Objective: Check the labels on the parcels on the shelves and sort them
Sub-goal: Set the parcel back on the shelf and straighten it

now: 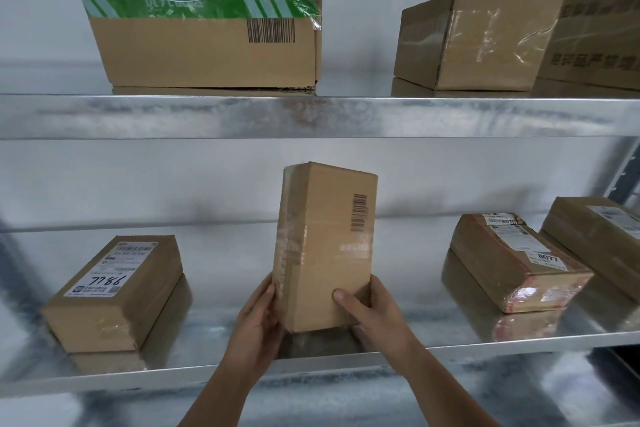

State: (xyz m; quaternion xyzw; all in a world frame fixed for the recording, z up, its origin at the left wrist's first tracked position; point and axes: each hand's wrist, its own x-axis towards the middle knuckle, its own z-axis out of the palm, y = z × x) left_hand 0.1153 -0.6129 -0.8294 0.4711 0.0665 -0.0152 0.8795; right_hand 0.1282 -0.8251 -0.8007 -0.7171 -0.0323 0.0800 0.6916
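Note:
A tall brown cardboard parcel (325, 246) stands on end at the middle of the lower metal shelf (214, 333), a printed barcode on its facing side. My left hand (254, 326) grips its lower left edge. My right hand (375, 317) holds its lower right corner, thumb pressed on the front face. To the left lies a flat parcel (114, 291) with a white label marked 7786. On the right lies a parcel (512, 263) with red-edged tape and a label marked 8077.
Another labelled box (599, 236) lies at the far right of the lower shelf. The upper shelf (311, 116) carries a large box with green tape (207, 17), a smaller taped box (474, 40) and a printed box (599, 35). A white wall is behind.

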